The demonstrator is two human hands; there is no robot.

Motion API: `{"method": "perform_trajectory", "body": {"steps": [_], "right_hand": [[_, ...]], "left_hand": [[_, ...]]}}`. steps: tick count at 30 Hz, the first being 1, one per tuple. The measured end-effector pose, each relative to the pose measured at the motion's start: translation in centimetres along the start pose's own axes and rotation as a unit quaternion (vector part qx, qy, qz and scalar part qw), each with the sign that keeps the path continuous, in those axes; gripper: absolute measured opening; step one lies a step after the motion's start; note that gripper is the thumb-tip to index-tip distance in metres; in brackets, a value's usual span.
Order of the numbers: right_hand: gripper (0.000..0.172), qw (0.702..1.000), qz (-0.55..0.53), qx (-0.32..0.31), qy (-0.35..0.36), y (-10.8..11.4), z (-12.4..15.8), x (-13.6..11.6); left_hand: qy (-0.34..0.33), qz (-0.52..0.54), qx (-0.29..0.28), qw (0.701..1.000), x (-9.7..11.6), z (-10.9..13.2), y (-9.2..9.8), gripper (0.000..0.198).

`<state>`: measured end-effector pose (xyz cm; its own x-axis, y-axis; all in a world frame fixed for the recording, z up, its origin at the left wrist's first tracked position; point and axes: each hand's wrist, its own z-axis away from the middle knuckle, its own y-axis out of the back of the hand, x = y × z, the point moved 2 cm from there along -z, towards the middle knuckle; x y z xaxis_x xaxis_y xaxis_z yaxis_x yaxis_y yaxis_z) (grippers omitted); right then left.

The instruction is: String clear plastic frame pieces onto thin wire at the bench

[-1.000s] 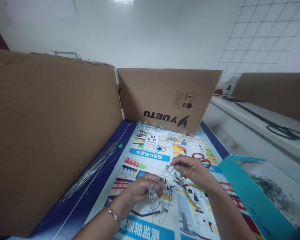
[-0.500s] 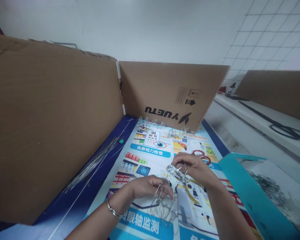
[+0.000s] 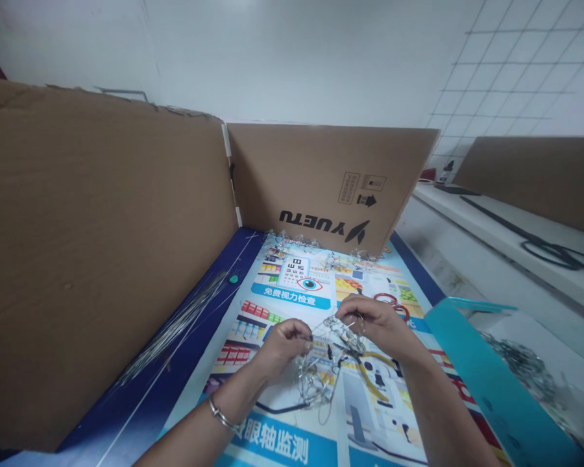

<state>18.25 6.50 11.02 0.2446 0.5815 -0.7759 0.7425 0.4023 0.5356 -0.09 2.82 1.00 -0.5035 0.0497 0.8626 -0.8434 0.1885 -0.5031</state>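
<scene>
Over the printed mat, my left hand (image 3: 285, 347), with a silver bangle on its wrist, is closed in a pinch at the edge of a tangle of thin bent wire (image 3: 314, 383). Loops of this wire hang below and to the right of its fingers. My right hand (image 3: 374, 324) pinches another part of the wire cluster (image 3: 343, 332), close to the left one. Just under it lie pliers with yellow handles (image 3: 370, 376), their jaws partly covered by wire. Red-handled scissors (image 3: 394, 303) rest behind my right hand.
Cardboard panels (image 3: 321, 168) wall off the left and back. Straight wires (image 3: 180, 331) lie along the left side near a small green piece (image 3: 233, 279). More wire shapes (image 3: 292, 240) line the back. A teal box (image 3: 496, 370) with a wire heap (image 3: 520, 363) stands right.
My left hand has moved up and slightly left, its fingers now raised above the wire loops. My right hand stays almost in place.
</scene>
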Motion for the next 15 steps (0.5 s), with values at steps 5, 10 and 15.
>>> {"method": "perform_trajectory", "body": {"steps": [5,10,15], "right_hand": [[0.02,1.0,-0.005,-0.005,-0.018,-0.6,-0.3,0.0],[0.02,0.999,-0.026,0.001,-0.024,-0.9,-0.2,0.3],[0.018,0.998,-0.042,0.001,-0.038,-1.3,-0.4,0.2]], "left_hand": [[0.024,-0.004,0.015,1.0,-0.6,-0.2,0.5,0.019],[0.018,-0.001,-0.016,1.0,0.1,-0.2,0.4,0.01],[0.009,-0.009,-0.033,0.999,1.5,-0.1,0.1,0.008]]}}
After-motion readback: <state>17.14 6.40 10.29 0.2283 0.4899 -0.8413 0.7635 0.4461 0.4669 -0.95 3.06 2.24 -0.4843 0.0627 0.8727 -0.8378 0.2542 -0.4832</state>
